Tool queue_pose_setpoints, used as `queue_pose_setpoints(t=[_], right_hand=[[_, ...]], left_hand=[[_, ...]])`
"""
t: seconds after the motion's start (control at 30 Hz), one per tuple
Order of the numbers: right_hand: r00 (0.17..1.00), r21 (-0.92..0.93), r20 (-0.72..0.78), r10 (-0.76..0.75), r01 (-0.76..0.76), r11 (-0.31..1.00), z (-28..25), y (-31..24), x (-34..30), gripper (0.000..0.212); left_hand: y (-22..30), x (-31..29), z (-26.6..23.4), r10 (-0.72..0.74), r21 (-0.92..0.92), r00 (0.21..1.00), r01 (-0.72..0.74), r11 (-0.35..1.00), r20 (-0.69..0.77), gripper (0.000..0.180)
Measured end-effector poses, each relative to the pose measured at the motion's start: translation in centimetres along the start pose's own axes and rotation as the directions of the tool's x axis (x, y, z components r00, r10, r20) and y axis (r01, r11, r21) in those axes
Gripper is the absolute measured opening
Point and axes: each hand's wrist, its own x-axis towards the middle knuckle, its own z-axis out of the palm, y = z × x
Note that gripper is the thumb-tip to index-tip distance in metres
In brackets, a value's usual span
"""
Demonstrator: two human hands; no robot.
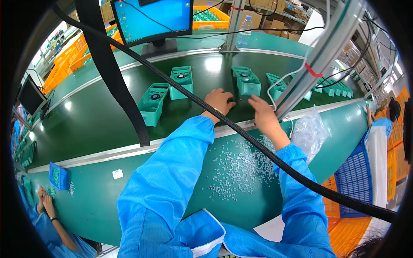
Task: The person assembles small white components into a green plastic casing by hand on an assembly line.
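Note:
My left hand (218, 102) rests on the dark green conveyor belt (99, 120) with fingers curled down, and whether it holds anything is hidden. My right hand (263, 112) hovers just right of it, fingers spread downward over the belt edge. A teal plastic housing (247, 80) lies just beyond both hands. Two more teal housings (181, 81) (153, 103) lie to the left on the belt. Many small clear plastic parts (241, 165) are scattered on the green worktable under my forearms, which wear blue sleeves.
A clear bag (310, 131) of small parts lies right of my right arm. A monitor (154, 19) stands behind the belt. A metal post (316, 58) and a black cable (258, 144) cross the view. More teal housings (333, 89) run right. Another person's hands (45, 202) work at lower left.

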Motion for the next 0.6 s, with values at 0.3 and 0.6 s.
queue_pose_setpoints(t=[0.3, 0.6], right_hand=[[0.981, -0.091, 0.129, 0.144, -0.133, 0.987, 2.1, 0.7, 3.6, 0.026], [0.982, -0.216, 0.081, 0.173, -0.153, 0.964, 3.7, 1.2, 5.4, 0.008]], left_hand=[[0.2, 1.2, 0.8, 0.01, -0.011, 0.999, -0.009, 1.0, 0.053, 0.018], [1.2, -1.7, -4.6, -0.04, -0.155, 0.985, 0.067, 0.986, 0.168, 0.022]])
